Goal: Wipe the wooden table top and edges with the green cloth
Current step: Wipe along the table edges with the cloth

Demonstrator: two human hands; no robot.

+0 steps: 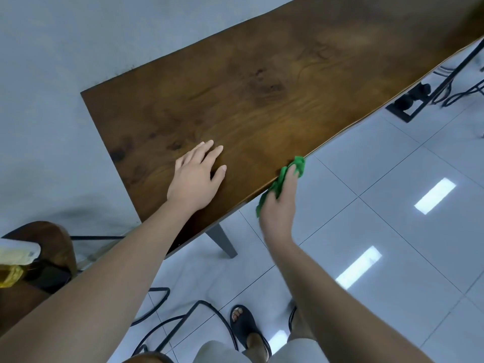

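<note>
Gripping a bunched green cloth (291, 171), the person's right hand (279, 209) holds it against the long edge of the wooden table (262, 87) on the side above the tiled floor (392, 205). The fingers are curled round the fabric, and their tips are hidden behind it and the rim. Part of the cloth trails out below the hand, slightly blurred. The left hand (197, 174) lies palm down on the table top near its short end, fingers straight and a little spread, holding nothing. Only one grey table leg (222, 242) shows, under the near corner. The table's far end is cut off at the upper right. On the floor there are black cables (167, 323) and one foot in a dark sandal (243, 323) — the other foot sits behind the right forearm. At lower left a brown chair seat (49, 231) carries a pale yellowish object (15, 258), blurred and cropped by the frame — too unclear to identify.
</note>
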